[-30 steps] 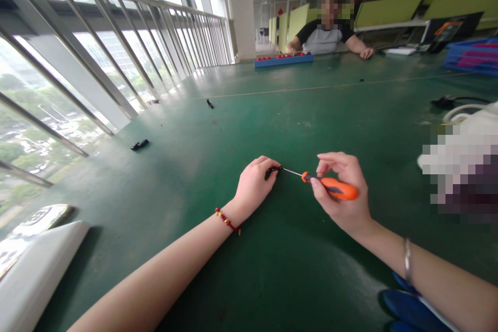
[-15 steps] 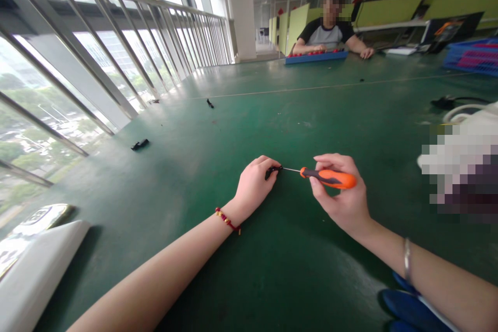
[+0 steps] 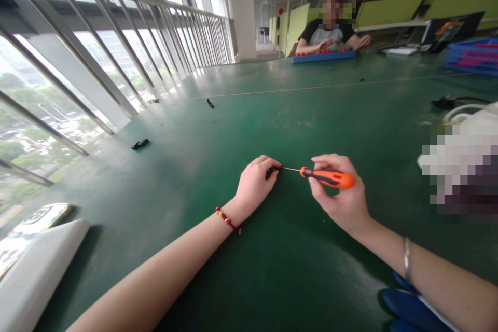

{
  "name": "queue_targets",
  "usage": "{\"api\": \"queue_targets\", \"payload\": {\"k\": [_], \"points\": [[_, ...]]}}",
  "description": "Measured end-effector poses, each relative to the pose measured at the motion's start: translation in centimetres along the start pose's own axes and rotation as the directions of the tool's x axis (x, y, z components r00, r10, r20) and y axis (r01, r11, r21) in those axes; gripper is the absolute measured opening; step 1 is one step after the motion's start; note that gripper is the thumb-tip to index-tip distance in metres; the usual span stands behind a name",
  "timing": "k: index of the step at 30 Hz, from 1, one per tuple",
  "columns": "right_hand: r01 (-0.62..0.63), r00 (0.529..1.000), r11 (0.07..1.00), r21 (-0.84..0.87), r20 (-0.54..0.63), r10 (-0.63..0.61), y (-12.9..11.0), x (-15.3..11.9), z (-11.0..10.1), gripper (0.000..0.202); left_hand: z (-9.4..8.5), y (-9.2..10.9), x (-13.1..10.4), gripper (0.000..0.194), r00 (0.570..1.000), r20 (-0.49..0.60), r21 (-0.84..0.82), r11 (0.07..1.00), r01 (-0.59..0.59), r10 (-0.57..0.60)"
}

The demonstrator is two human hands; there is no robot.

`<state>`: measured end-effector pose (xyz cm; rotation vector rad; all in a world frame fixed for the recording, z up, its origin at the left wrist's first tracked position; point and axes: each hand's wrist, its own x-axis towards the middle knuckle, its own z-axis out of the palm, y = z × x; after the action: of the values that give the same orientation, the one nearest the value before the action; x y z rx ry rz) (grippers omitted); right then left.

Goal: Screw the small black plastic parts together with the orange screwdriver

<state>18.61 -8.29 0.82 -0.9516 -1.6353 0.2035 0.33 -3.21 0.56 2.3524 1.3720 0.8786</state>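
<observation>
near frame centre the left hand (image 3: 254, 182) pinches a small black part (image 3: 274, 169), mostly hidden; right of it, the right hand (image 3: 347, 205) grasps an orange-handled screwdriver (image 3: 330, 177), its tip too small to make out

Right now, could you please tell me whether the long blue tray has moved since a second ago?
Yes: the blue tray has moved rightward in view, away from the white pillar.

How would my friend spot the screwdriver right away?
Start at the big green table. There, the right hand holds the screwdriver, pointing toward the small black piece in the left hand. Unlike that piece, it has an orange-and-dark handle.
</observation>
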Motion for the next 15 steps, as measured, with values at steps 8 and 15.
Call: {"api": "queue_targets", "payload": {"k": [8,15], "points": [[-0.035,0.989,0.994,-0.099,0.139,0.048,-0.46,0.01,-0.28,0.003,0.06,-0.04,0.04,0.017,1.0,0.001,0.006,1.0,0.005,-0.005],[-0.038,0.999,0.999,-0.013,0.001,0.038,-0.19,0.02,0.1,0.028,0.16,-0.1,-0.02,0.018,1.0,0.001,0.004,1.0,-0.007,0.007]]}}
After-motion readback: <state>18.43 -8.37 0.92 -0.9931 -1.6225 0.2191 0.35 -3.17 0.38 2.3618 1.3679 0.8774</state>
